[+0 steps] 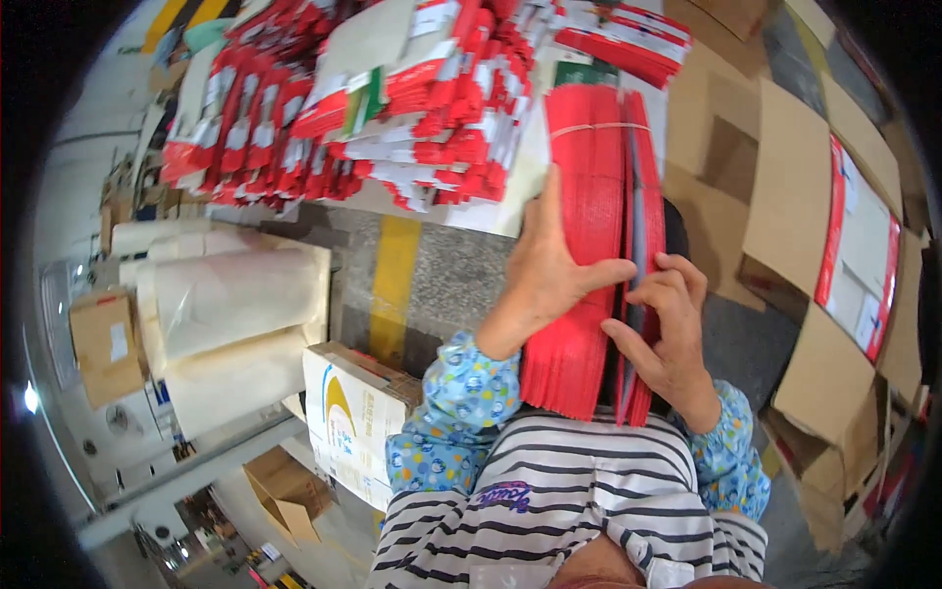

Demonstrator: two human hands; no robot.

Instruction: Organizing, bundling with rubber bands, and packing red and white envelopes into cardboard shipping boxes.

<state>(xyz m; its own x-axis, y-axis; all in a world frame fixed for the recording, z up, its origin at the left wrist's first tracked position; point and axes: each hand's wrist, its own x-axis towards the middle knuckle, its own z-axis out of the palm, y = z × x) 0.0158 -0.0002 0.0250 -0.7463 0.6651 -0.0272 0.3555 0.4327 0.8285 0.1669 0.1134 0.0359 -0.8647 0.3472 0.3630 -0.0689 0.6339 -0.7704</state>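
Note:
A thick bundle of flat red packs [581, 206], seen edge-on, stands lengthwise against my striped shirt. A thin band [592, 128] crosses its far end. Along its right part runs a gap with a grey inner face [643, 196]. My left hand [554, 270] grips the bundle from the left, index finger stretched along its side and thumb laid across the top to the gap. With bent fingers, my right hand [675, 339] holds the narrow right section, its thumb reaching over near the gap. Some fingertips are hidden among the edges.
Large piles of red and white packs [422, 108] cover the table [481, 218] at the far side. Cardboard boxes [800, 187] stand open on the right, one holding a red and white pack [863, 245]. Left are a white carton [343, 417] and wrapped pale rolls [235, 299].

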